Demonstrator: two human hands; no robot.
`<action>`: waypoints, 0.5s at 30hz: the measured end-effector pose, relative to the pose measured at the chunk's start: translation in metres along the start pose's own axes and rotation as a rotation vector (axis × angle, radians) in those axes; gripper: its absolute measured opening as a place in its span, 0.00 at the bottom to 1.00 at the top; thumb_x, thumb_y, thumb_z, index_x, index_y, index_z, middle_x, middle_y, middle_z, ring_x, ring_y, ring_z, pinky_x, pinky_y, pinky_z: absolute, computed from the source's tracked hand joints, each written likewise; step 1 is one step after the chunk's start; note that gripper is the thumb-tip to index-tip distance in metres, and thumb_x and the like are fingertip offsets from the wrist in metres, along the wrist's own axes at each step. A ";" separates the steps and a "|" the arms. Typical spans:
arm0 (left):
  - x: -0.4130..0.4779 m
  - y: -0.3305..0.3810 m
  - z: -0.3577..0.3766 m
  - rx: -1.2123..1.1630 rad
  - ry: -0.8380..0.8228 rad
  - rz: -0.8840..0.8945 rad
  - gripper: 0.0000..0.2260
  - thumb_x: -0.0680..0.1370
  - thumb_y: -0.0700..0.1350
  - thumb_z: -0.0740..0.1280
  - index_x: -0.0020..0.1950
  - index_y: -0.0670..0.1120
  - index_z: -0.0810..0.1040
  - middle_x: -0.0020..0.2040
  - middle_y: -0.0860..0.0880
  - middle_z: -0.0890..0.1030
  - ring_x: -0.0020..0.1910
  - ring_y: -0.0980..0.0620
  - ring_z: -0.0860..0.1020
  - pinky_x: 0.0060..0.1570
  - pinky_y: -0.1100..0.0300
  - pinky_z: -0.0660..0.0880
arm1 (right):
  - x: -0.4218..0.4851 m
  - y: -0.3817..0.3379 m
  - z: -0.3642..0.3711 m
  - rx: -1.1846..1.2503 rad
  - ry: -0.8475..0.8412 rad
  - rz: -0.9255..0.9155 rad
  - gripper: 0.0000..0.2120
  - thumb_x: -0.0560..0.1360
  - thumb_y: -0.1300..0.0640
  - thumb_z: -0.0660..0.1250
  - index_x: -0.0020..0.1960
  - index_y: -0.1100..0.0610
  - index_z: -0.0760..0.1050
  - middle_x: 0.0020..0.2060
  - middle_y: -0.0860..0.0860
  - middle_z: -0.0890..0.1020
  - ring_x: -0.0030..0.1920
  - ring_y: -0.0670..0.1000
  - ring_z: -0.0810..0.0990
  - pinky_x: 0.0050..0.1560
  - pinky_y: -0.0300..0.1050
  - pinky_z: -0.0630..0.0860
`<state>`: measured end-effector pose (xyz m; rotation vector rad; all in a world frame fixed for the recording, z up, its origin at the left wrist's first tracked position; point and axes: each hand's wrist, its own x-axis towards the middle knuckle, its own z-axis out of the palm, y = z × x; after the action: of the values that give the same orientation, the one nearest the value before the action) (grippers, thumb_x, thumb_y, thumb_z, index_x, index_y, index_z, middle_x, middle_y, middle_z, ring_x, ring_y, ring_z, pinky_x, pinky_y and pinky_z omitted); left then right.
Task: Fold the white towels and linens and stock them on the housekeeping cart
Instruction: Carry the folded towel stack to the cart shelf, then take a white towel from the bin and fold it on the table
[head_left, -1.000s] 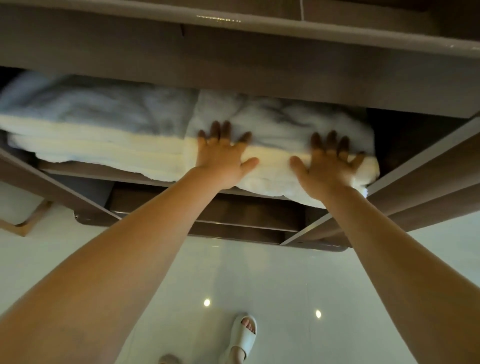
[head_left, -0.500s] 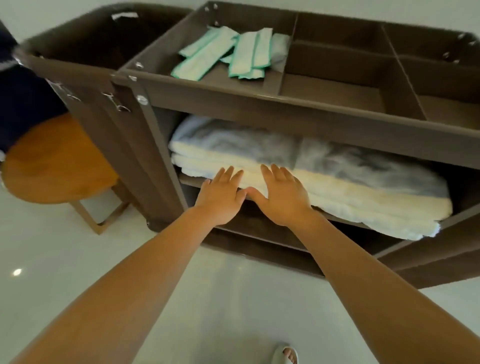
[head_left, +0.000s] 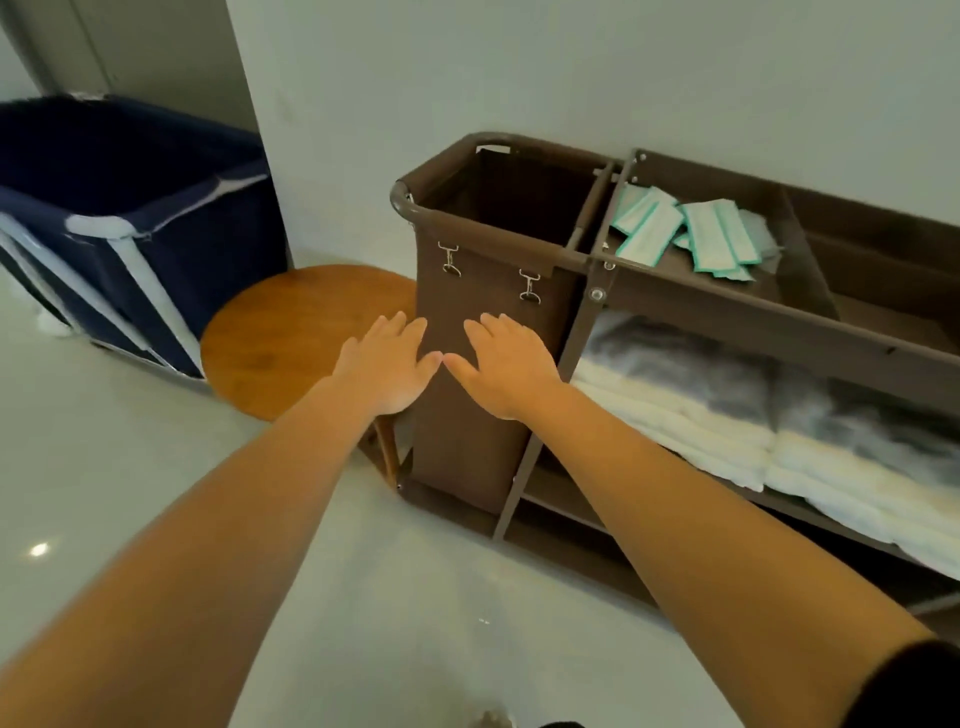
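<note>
Our left hand (head_left: 387, 364) and right hand (head_left: 506, 366) are off the folded towels (head_left: 675, 415) now, out before the brown laundry bag (head_left: 467, 452); fingers (head_left: 400, 326) straight, holding nothing.

One cart (head_left: 727, 314), two towel stacks (head_left: 675, 415), one navy bin (head_left: 156, 208), one stool (head_left: 291, 332), two clips (head_left: 449, 260) (packets (head_left: 711, 239): several).
</note>
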<state>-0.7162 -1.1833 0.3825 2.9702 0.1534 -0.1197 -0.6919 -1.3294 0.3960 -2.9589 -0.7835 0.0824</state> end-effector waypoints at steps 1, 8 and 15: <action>0.003 -0.013 -0.006 -0.003 0.007 -0.017 0.26 0.82 0.58 0.49 0.78 0.49 0.50 0.79 0.47 0.50 0.77 0.45 0.49 0.72 0.44 0.54 | 0.011 -0.012 -0.001 0.000 0.003 -0.007 0.30 0.81 0.40 0.48 0.76 0.56 0.54 0.76 0.55 0.57 0.76 0.57 0.52 0.74 0.53 0.53; 0.050 -0.115 -0.030 0.013 -0.017 -0.044 0.26 0.82 0.58 0.47 0.78 0.50 0.50 0.79 0.47 0.49 0.77 0.45 0.48 0.74 0.43 0.51 | 0.114 -0.078 0.011 0.024 -0.010 -0.055 0.29 0.81 0.42 0.48 0.76 0.56 0.53 0.76 0.55 0.57 0.76 0.57 0.53 0.75 0.54 0.53; 0.143 -0.246 -0.050 0.087 -0.039 -0.108 0.26 0.83 0.58 0.47 0.78 0.50 0.49 0.79 0.47 0.48 0.77 0.45 0.47 0.73 0.41 0.49 | 0.256 -0.148 0.025 0.100 -0.027 -0.037 0.29 0.82 0.43 0.47 0.77 0.57 0.50 0.77 0.56 0.52 0.76 0.57 0.48 0.74 0.54 0.49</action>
<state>-0.5980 -0.9203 0.3798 3.0432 0.3108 -0.2032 -0.5444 -1.0729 0.3767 -2.8541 -0.8115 0.1542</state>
